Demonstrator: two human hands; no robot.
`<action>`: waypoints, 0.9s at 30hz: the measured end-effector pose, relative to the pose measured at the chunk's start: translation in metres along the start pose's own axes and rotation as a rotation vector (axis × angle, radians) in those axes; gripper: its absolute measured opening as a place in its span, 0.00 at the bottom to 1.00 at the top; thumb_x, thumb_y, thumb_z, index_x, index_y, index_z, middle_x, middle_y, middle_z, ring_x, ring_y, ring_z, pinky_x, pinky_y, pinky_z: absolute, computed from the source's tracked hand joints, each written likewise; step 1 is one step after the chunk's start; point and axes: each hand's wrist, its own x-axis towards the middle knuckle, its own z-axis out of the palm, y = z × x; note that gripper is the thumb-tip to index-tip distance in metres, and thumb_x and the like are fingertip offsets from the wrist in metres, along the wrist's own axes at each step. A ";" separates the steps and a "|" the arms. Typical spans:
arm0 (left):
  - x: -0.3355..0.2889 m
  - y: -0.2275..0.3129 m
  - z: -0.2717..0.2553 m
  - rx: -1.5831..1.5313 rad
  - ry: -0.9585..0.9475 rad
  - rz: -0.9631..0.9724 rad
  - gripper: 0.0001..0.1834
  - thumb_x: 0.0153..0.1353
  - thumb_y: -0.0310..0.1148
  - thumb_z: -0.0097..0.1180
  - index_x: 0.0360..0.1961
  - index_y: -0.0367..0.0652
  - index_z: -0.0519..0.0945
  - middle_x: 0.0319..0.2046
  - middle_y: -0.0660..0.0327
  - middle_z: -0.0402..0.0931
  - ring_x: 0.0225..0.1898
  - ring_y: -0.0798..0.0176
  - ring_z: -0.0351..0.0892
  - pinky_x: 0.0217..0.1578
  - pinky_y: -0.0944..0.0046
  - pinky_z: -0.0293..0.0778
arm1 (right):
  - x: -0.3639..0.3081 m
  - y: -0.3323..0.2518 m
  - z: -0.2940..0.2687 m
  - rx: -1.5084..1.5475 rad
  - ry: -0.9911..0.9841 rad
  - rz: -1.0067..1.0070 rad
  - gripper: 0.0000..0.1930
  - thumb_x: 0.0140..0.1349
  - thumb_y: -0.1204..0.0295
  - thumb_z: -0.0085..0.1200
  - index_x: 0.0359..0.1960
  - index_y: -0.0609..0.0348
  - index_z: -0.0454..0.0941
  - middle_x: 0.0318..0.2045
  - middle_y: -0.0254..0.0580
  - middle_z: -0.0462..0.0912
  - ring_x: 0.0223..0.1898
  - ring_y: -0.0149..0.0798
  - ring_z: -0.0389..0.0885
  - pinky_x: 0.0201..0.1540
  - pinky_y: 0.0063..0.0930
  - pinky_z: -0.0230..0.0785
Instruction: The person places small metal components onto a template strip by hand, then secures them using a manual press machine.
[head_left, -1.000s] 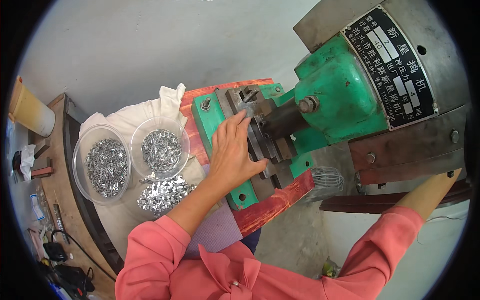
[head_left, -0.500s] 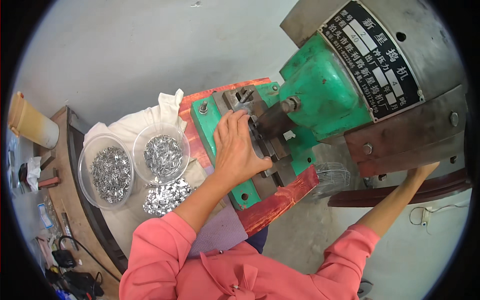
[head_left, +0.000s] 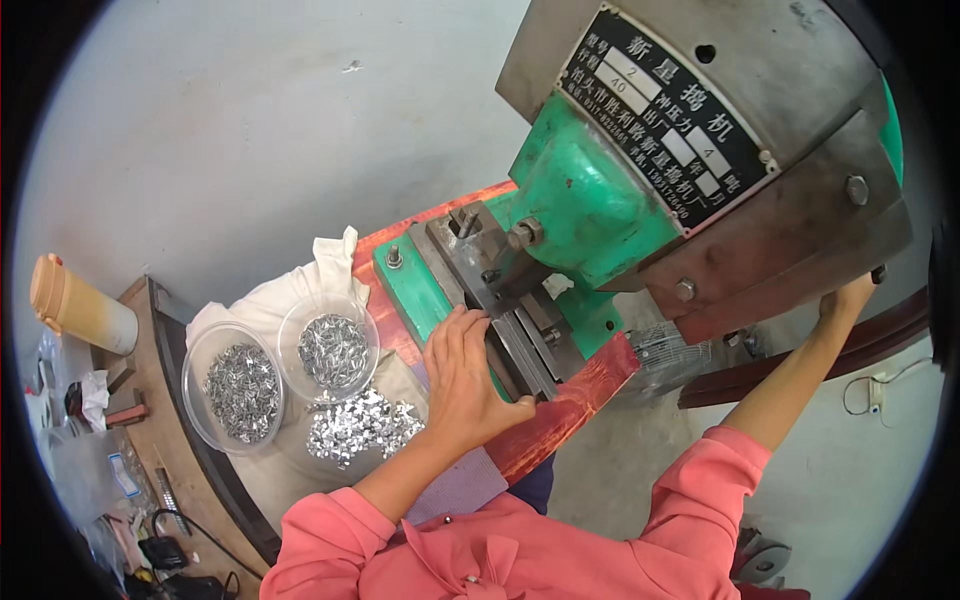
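Observation:
My left hand (head_left: 466, 385) lies along the near left edge of a steel die fixture (head_left: 525, 352), fingers bent toward its edge and thumb spread apart. Nothing shows between the fingers, though the fingertips are partly hidden against the metal. The fixture, with a long slot, is on the green base of a bench press (head_left: 597, 200). Above the slot comes down the dark punch (head_left: 518, 277). At the far right my right hand (head_left: 846, 300) is closed round a lever handle (head_left: 879, 273); only its dark end shows.
Left of the press, two clear round tubs (head_left: 190, 395) hold small metal parts beside a heap of shiny flat pieces (head_left: 365, 425) on cloth. A wooden side table (head_left: 150, 400) carries a yellow-and-white cup (head_left: 85, 305) and tools. The press stands on a red-stained board (head_left: 570, 415).
My left hand has slid toward me along the fixture, uncovering the slot. My right hand has come further into sight from behind the press. The whole view has shifted a little.

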 end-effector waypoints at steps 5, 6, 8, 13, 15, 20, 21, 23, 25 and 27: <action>-0.004 -0.004 0.008 0.021 0.019 -0.032 0.54 0.31 0.40 0.77 0.62 0.31 0.64 0.62 0.46 0.62 0.69 0.39 0.57 0.69 0.44 0.51 | -0.047 -0.022 0.061 -0.003 0.231 0.108 0.13 0.71 0.71 0.54 0.53 0.63 0.76 0.42 0.34 0.81 0.40 0.29 0.79 0.44 0.25 0.71; -0.005 -0.004 0.007 0.019 0.016 -0.054 0.55 0.32 0.40 0.77 0.62 0.31 0.63 0.62 0.46 0.62 0.68 0.39 0.58 0.69 0.44 0.52 | -0.057 -0.031 0.072 0.000 0.234 0.105 0.13 0.71 0.71 0.54 0.53 0.63 0.76 0.42 0.34 0.81 0.40 0.29 0.79 0.44 0.25 0.71; -0.008 -0.002 0.007 0.008 0.013 -0.064 0.55 0.32 0.40 0.78 0.63 0.31 0.63 0.62 0.46 0.62 0.67 0.39 0.58 0.69 0.44 0.53 | -0.075 -0.041 0.082 0.118 0.284 0.085 0.14 0.72 0.68 0.54 0.54 0.63 0.75 0.41 0.35 0.82 0.40 0.30 0.80 0.45 0.27 0.71; -0.012 -0.009 0.002 -0.073 0.003 0.035 0.55 0.36 0.35 0.80 0.65 0.31 0.62 0.62 0.44 0.61 0.64 0.39 0.61 0.65 0.46 0.61 | -0.177 -0.021 0.112 -0.013 0.409 0.124 0.26 0.74 0.65 0.52 0.65 0.67 0.57 0.54 0.45 0.74 0.55 0.39 0.75 0.57 0.31 0.67; -0.012 -0.012 -0.004 -0.059 -0.015 0.039 0.56 0.36 0.34 0.81 0.65 0.31 0.61 0.62 0.44 0.61 0.63 0.38 0.62 0.64 0.46 0.62 | -0.245 -0.023 0.139 -0.092 0.227 0.279 0.15 0.72 0.71 0.53 0.55 0.66 0.70 0.49 0.41 0.75 0.49 0.34 0.75 0.54 0.28 0.67; -0.013 -0.012 -0.016 -0.040 -0.081 0.049 0.57 0.37 0.33 0.81 0.68 0.30 0.60 0.62 0.42 0.60 0.62 0.37 0.62 0.63 0.46 0.64 | -0.300 -0.072 0.184 0.041 -0.401 0.412 0.10 0.68 0.73 0.58 0.47 0.65 0.83 0.35 0.34 0.85 0.34 0.23 0.79 0.38 0.20 0.71; -0.013 -0.010 -0.017 -0.038 -0.088 0.043 0.57 0.37 0.32 0.81 0.68 0.30 0.59 0.62 0.41 0.60 0.62 0.37 0.62 0.63 0.46 0.64 | -0.292 -0.079 0.190 0.029 -0.611 0.493 0.08 0.69 0.72 0.57 0.44 0.64 0.83 0.32 0.33 0.84 0.31 0.24 0.79 0.34 0.20 0.71; -0.014 -0.008 -0.018 -0.039 -0.098 0.042 0.56 0.38 0.31 0.80 0.67 0.30 0.59 0.61 0.41 0.60 0.62 0.36 0.62 0.63 0.46 0.63 | -0.279 -0.077 0.196 0.015 -0.816 0.574 0.08 0.70 0.71 0.57 0.42 0.64 0.83 0.30 0.32 0.83 0.29 0.24 0.78 0.31 0.19 0.70; -0.018 -0.006 -0.019 -0.039 -0.114 0.057 0.55 0.39 0.30 0.79 0.68 0.30 0.59 0.61 0.40 0.60 0.62 0.35 0.62 0.63 0.45 0.63 | -0.270 -0.064 0.196 0.105 -1.062 0.789 0.09 0.71 0.72 0.56 0.44 0.66 0.82 0.30 0.34 0.82 0.29 0.26 0.80 0.31 0.21 0.74; -0.021 -0.006 -0.022 -0.039 -0.127 0.052 0.55 0.40 0.30 0.79 0.68 0.30 0.59 0.61 0.40 0.60 0.62 0.35 0.62 0.63 0.45 0.63 | -0.269 -0.057 0.194 0.208 -1.054 0.814 0.09 0.71 0.72 0.56 0.46 0.67 0.81 0.31 0.34 0.83 0.29 0.25 0.80 0.32 0.21 0.75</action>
